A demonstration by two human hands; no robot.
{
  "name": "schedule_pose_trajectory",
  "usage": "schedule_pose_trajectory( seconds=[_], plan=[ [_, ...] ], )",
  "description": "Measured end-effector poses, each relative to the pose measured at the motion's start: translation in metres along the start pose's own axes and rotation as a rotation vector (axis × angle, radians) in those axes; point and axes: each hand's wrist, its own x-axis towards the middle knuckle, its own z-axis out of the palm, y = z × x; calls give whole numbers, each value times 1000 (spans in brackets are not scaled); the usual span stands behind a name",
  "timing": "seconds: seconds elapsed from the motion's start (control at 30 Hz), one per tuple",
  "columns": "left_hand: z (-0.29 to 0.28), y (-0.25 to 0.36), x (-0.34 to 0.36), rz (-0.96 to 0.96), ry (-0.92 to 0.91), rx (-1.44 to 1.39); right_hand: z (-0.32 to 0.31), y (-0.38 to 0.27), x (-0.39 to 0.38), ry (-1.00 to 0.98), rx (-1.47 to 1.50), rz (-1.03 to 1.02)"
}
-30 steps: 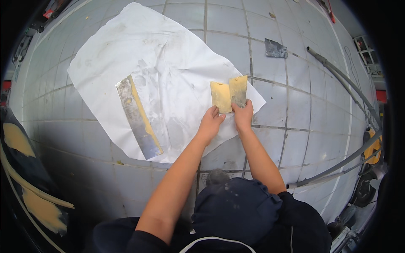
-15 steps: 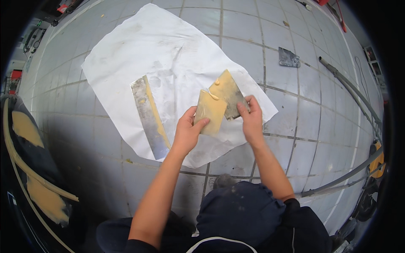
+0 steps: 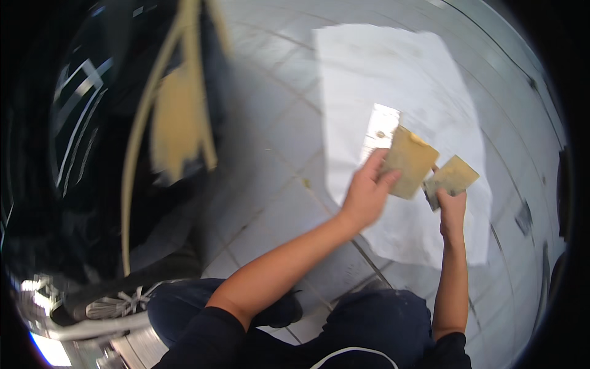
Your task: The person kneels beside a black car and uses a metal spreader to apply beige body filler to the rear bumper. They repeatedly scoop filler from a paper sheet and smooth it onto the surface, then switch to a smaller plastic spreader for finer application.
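Paste (image 3: pixel 421 137), tan in colour, coats the broad plate (image 3: pixel 407 171) that my left hand (image 3: pixel 369 194) grips above the white sheet (image 3: pixel 393 67), thumb over the face and fingers at the edge, a hold that I'd say leaves the far edge free. My right hand (image 3: pixel 452 210) grasps the smaller plate (image 3: pixel 456 175), also over the sheet but nearer its right side; my thumb sits at the darker, greyish end, probably because the tan coating is heavier at the other. The two plates are close together, though I can't tell whether they touch. On the sheet, partly hidden behind the broad plate, lies a shiny metal blade (image 3: pixel 382 122); the sheet presumably keeps mess off the tiled floor (image 3: pixel 276 141). Well apart, left of the sheet, is a glossy dark panel (image 3: pixel 80 178) bearing a tan patch (image 3: pixel 175 120). Just beside the sheet's right edge lies a grey scrap (image 3: pixel 523 218).
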Motion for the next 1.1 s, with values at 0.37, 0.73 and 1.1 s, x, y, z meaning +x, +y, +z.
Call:
schedule_pose_trajectory(
  seconds=[0.37, 0.73, 1.1],
  plan=[
    [-138, 107, -133, -74, 368, 73, 335, -86, 5, -362, -226, -1084],
    [-179, 142, -205, 8, 488, 363, 408, -83, -33, -191, -157, -1310],
    [-176, 183, -198, 93, 542, 504, 317, -66, -38, -1386, 361, -336]
  ],
)
